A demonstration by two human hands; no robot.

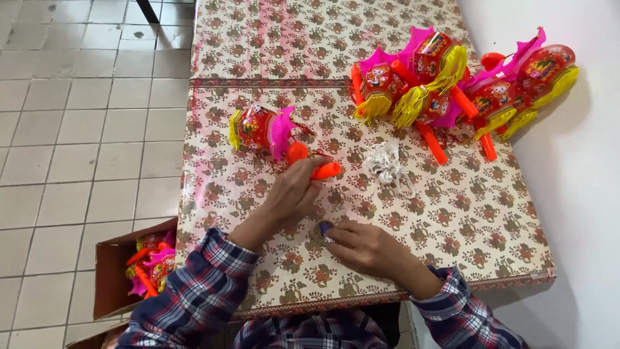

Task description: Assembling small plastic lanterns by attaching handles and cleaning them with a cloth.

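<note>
A small dark round part (323, 229) is pinched by the right hand (365, 245) against the worktop (452, 213) for steadiness, while the orange handle (325, 171) of the red lantern toy (258, 128) is clasped by the left hand (294, 190), the finished lanterns (452, 84) being heaped aside.

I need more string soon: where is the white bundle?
The white string bundle lies mid-table, right of the left hand, just below the lantern pile.
</note>
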